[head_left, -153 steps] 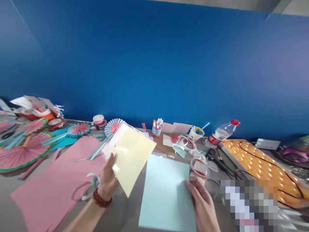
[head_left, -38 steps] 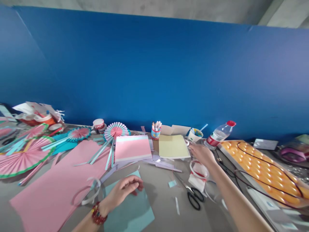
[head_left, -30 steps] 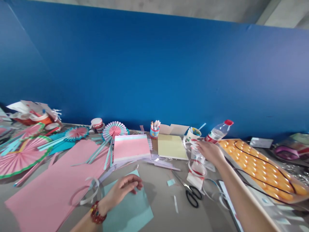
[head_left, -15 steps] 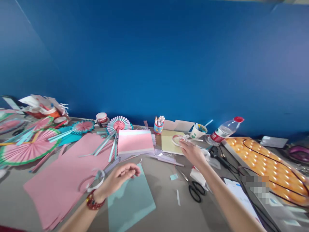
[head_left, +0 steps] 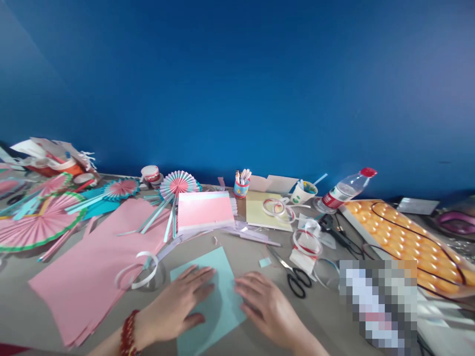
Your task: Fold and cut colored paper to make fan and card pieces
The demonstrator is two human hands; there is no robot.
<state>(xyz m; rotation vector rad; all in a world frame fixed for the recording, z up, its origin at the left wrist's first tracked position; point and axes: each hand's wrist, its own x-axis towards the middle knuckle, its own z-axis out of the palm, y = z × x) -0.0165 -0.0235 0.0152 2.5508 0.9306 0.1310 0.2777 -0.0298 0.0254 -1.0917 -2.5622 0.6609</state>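
A blue wall (head_left: 237, 89) backs the grey tabletop (head_left: 282, 326). My left hand (head_left: 174, 301) lies over the left part of the light-blue sheet (head_left: 218, 291), lower centre of the frame, fingers slightly spread. My right hand (head_left: 267, 306) is positioned at the sheet's right edge, fingers close together and slightly bent. The scissors (head_left: 295, 279) lie right of the sheet. The yellow sheet (head_left: 256, 210), right of centre, carries white rings (head_left: 274, 207).

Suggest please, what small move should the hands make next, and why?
Perhaps turn the light blue paper slightly to straighten it. It lies at a slant, the left hand rests on it, and the right hand is at its right edge, so both seem ready to guide it.
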